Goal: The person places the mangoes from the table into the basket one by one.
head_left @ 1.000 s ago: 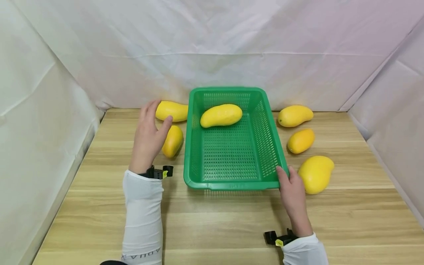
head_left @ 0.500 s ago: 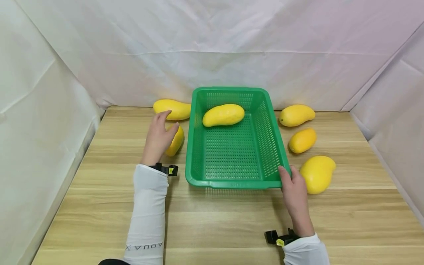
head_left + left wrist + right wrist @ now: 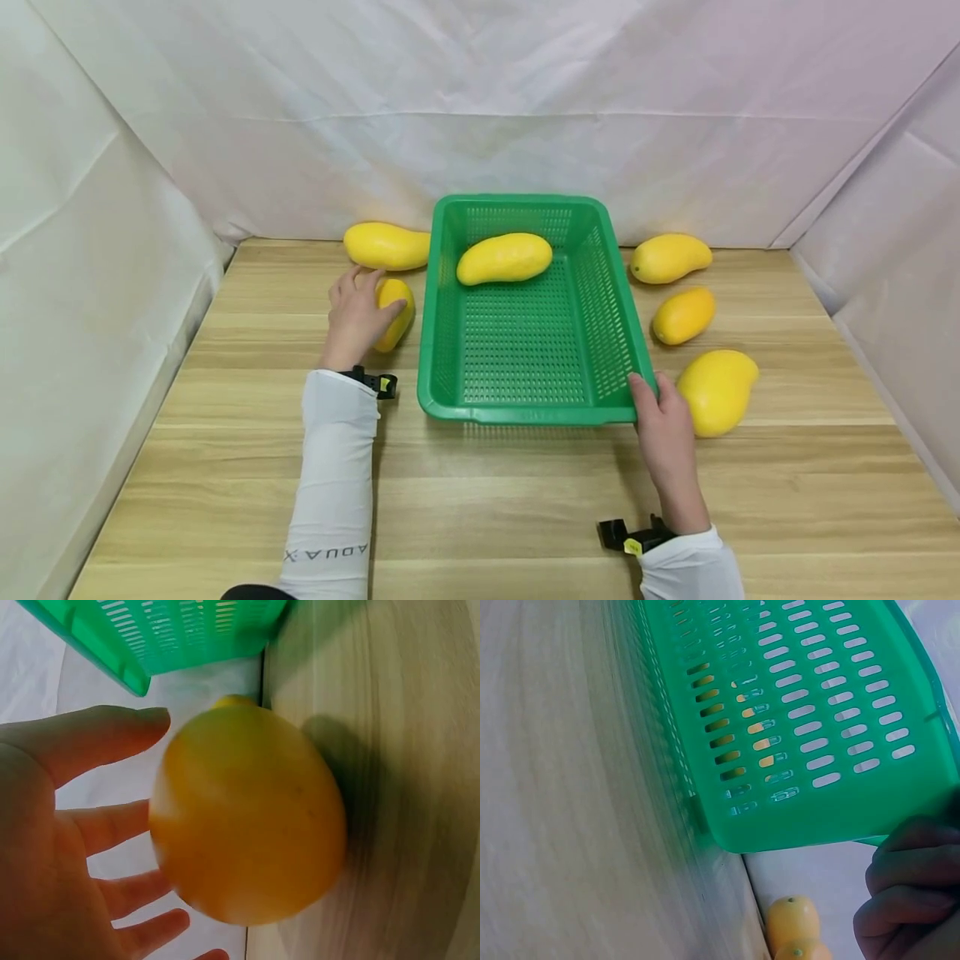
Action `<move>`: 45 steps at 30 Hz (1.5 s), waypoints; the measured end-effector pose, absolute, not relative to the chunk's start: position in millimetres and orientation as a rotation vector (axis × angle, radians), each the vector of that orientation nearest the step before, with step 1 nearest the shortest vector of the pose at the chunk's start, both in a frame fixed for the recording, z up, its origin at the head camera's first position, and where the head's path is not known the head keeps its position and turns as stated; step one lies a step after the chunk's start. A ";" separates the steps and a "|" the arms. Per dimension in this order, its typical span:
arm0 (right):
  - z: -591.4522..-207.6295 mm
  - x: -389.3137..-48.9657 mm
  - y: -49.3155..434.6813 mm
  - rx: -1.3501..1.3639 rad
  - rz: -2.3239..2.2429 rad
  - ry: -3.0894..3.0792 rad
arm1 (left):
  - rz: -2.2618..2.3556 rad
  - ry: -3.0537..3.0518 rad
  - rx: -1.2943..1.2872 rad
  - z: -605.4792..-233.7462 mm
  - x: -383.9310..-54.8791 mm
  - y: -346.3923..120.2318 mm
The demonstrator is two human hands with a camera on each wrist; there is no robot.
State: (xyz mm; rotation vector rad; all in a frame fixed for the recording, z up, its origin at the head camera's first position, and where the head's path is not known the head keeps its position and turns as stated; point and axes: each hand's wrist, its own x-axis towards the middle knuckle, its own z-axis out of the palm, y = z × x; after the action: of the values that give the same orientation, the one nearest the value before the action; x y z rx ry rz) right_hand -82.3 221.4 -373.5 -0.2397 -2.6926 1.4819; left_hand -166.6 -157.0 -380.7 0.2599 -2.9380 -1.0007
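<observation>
My left hand is at the left side of an orange-yellow mango on the table. In the left wrist view the thumb stands apart from this mango, and the other fingers reach partly behind it; whether they touch it I cannot tell. A green plastic basket with slotted walls sits in the middle, with one yellow mango in it. At the basket's near right corner my right hand grips the rim, thumb on the inside.
Another yellow mango lies at the back left, by the basket's wall. To the right of the basket are three more: a yellow mango at the back, an orange-yellow mango and a large yellow mango. White cloth walls in the wooden table.
My left hand has moved from beside the back left mango toward the front and right, to the orange-yellow mango. The right hand keeps its grip on the basket.
</observation>
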 end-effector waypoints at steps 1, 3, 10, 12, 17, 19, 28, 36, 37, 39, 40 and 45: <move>-373.4 -82.1 221.7 -0.239 1.480 -2.694 | -1.005 -2.950 0.269 -381.8 -166.7 -157.0; -373.1 -81.7 222.2 -0.239 1.478 -2.694 | -1.009 -2.985 0.263 -383.1 -167.1 -156.6; -373.5 -81.8 221.6 -0.255 1.486 -2.695 | -1.072 -3.094 0.103 -385.6 -168.4 -157.6; -374.1 -81.9 221.6 -0.247 1.490 -2.695 | -1.085 -3.094 0.075 -385.8 -168.1 -159.4; -374.9 -82.8 221.0 -0.227 1.488 -2.697 | -1.108 -3.088 0.090 -388.0 -166.5 -164.0; -375.1 -83.1 220.7 -0.221 1.493 -2.698 | -1.124 -3.086 0.108 -389.5 -165.7 -165.2; -374.3 -83.1 221.3 -0.218 1.510 -2.699 | -1.115 -3.071 0.134 -390.6 -166.2 -167.7; -373.7 -83.6 221.4 -0.228 1.533 -2.696 | -1.149 -2.941 0.177 -385.2 -167.9 -168.9; -373.8 -83.6 221.4 -0.225 1.537 -2.695 | -1.150 -2.913 0.186 -383.8 -167.7 -169.2; -373.8 -83.6 221.9 -0.223 1.543 -2.698 | -1.156 -2.871 0.205 -380.4 -167.0 -168.9; -373.7 -83.9 221.3 -0.226 1.547 -2.698 | -1.158 -2.854 0.216 -377.7 -166.3 -169.2; -373.5 -84.9 220.4 -0.248 1.563 -2.694 | -1.187 -2.788 0.244 -362.6 -163.4 -166.7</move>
State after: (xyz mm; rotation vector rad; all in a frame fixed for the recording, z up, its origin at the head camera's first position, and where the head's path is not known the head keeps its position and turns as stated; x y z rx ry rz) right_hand -84.9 220.4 -373.5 -0.2475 -2.6940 1.5629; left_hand -163.4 -166.7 -362.6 0.2444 -2.7883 -1.1872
